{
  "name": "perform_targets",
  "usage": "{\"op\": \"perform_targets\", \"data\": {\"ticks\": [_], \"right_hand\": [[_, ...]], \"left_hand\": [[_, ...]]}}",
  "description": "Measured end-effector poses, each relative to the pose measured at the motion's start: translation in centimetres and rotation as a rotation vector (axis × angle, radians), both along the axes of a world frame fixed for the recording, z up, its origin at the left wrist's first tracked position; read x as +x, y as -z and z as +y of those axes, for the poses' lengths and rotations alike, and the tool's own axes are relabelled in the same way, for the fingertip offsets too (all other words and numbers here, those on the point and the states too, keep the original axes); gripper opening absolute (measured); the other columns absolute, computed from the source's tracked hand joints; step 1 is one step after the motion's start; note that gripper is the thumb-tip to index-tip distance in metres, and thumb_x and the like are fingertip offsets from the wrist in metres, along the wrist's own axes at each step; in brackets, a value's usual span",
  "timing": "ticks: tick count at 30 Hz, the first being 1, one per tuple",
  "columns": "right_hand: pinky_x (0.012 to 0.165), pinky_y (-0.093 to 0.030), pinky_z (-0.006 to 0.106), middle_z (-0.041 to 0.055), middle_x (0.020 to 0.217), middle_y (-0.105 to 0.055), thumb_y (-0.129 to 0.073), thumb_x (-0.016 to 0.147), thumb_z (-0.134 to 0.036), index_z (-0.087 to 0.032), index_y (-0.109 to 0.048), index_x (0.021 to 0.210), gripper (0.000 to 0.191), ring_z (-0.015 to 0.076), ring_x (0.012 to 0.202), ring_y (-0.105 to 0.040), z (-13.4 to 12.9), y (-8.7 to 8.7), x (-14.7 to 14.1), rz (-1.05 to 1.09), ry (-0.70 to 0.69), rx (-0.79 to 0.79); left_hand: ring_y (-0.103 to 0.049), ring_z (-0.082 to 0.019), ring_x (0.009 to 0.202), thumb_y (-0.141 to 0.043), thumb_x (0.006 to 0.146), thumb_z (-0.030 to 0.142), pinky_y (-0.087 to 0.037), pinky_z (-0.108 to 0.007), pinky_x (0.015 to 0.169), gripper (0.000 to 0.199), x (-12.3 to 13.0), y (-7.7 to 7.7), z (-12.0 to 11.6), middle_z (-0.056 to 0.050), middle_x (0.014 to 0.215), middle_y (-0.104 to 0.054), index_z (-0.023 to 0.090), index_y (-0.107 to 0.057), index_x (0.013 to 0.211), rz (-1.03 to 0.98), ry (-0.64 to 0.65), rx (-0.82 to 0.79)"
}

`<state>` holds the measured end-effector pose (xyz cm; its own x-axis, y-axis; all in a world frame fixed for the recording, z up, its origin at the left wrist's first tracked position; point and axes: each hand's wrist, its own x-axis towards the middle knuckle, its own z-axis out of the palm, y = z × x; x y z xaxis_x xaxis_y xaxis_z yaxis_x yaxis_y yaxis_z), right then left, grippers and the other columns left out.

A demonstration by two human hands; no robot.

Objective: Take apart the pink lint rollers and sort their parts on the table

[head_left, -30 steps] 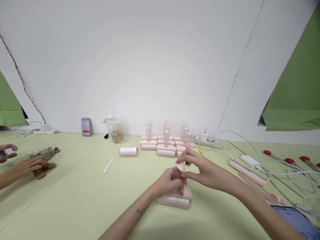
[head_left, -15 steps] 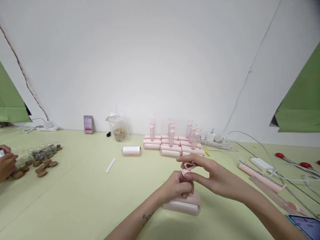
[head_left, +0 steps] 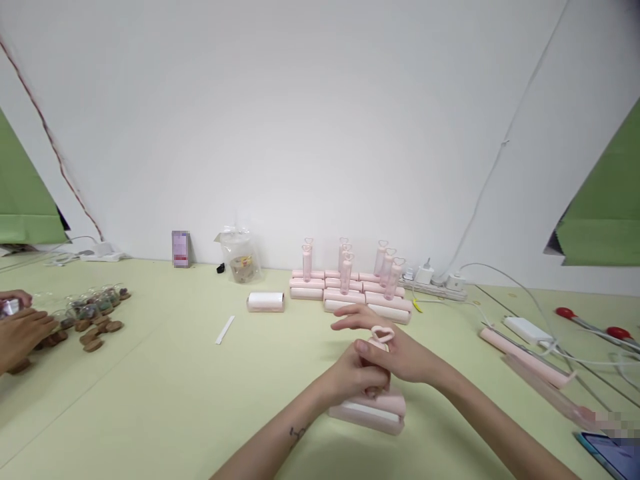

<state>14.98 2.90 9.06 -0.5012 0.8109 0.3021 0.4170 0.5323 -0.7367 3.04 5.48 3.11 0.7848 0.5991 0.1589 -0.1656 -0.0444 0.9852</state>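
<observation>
A pink lint roller (head_left: 370,410) lies on the table in front of me, its handle upright with a heart-shaped loop (head_left: 383,334) on top. Around that handle, my left hand (head_left: 354,377) is wrapped in a fist just above the roller body. My right hand (head_left: 395,347) is at the top of the handle, its thumb near the base of the heart loop and its other fingers stretched out to the left, behind the loop. The handle's middle is mostly hidden by my fingers.
Several pink rollers (head_left: 345,299) with upright handles stand by the wall. A white-and-pink roller (head_left: 265,301), white strip (head_left: 225,330) and plastic bag (head_left: 241,260) are left of them. Cables, a pink case (head_left: 525,357) and phone (head_left: 610,455) lie right. Another person's hands (head_left: 23,333) are far left.
My right hand has shifted, its thumb now lower beside my left fist and its fingers further left behind the heart loop. The other person's hand has moved right. The view has shifted slightly.
</observation>
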Motion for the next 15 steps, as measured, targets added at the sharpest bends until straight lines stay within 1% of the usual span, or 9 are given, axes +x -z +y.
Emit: {"op": "perform_targets", "data": {"ticks": [2, 5, 8, 12, 13, 15], "right_hand": [[0.096, -0.031, 0.040, 0.0044, 0.128, -0.043, -0.039, 0.085, -0.043, -0.028, -0.055, 0.109, 0.032, 0.0229, 0.119, -0.035, 0.1, 0.0, -0.1, -0.009, -0.053, -0.043], [0.096, -0.031, 0.042, 0.0050, 0.127, -0.044, -0.037, 0.086, -0.043, -0.027, -0.056, 0.109, 0.035, 0.0229, 0.115, -0.041, 0.4, -0.2, -0.3, 0.104, -0.123, -0.113], [0.094, -0.034, 0.041, 0.0049, 0.125, -0.047, -0.036, 0.087, -0.038, -0.026, -0.054, 0.112, 0.033, 0.0216, 0.110, -0.047, 0.6, -0.3, -0.7, 0.218, -0.160, -0.218], [0.094, -0.034, 0.041, 0.0025, 0.124, -0.048, -0.031, 0.087, -0.030, -0.029, -0.052, 0.113, 0.034, 0.0212, 0.113, -0.044, 0.4, -0.5, -1.1, 0.128, -0.122, -0.324], [0.093, -0.035, 0.041, 0.0021, 0.125, -0.048, -0.031, 0.086, -0.029, -0.029, -0.052, 0.113, 0.034, 0.0213, 0.114, -0.043, 0.3, -0.5, -1.1, 0.107, -0.113, -0.344], [0.092, -0.036, 0.040, 0.0015, 0.124, -0.048, -0.032, 0.084, -0.028, -0.030, -0.051, 0.113, 0.034, 0.0215, 0.115, -0.043, 0.2, -0.4, -1.1, 0.091, -0.099, -0.356]], "left_hand": [[-0.037, -0.007, 0.040, -0.038, 0.049, 0.010, -0.026, -0.020, 0.041, 0.013, 0.0, 0.0, -0.1, 0.004, 0.037, -0.039, 0.017, -0.042, 0.039, -0.005, 0.004, 0.003], [-0.036, -0.007, 0.039, -0.038, 0.051, 0.010, -0.026, -0.020, 0.042, 0.014, 0.0, 0.0, -0.1, 0.004, 0.037, -0.039, 0.017, -0.043, 0.040, -0.013, 0.024, 0.014], [-0.036, -0.007, 0.040, -0.039, 0.054, 0.010, -0.027, -0.020, 0.044, 0.013, -0.1, 0.2, -0.1, 0.005, 0.039, -0.040, 0.017, -0.045, 0.043, -0.017, 0.025, 0.025], [-0.037, -0.008, 0.041, -0.041, 0.055, 0.012, -0.028, -0.021, 0.045, 0.012, -0.4, 0.1, 0.0, 0.004, 0.039, -0.039, 0.017, -0.046, 0.045, 0.002, 0.034, 0.021], [-0.038, -0.009, 0.042, -0.041, 0.055, 0.013, -0.029, -0.021, 0.046, 0.011, -0.5, -0.2, 0.0, 0.004, 0.040, -0.040, 0.018, -0.047, 0.046, 0.006, 0.047, 0.019], [-0.047, -0.013, 0.051, -0.045, 0.053, 0.015, -0.033, -0.023, 0.050, 0.007, -0.8, -1.1, -0.1, 0.003, 0.047, -0.046, 0.017, -0.051, 0.050, 0.014, 0.083, 0.027]]}}
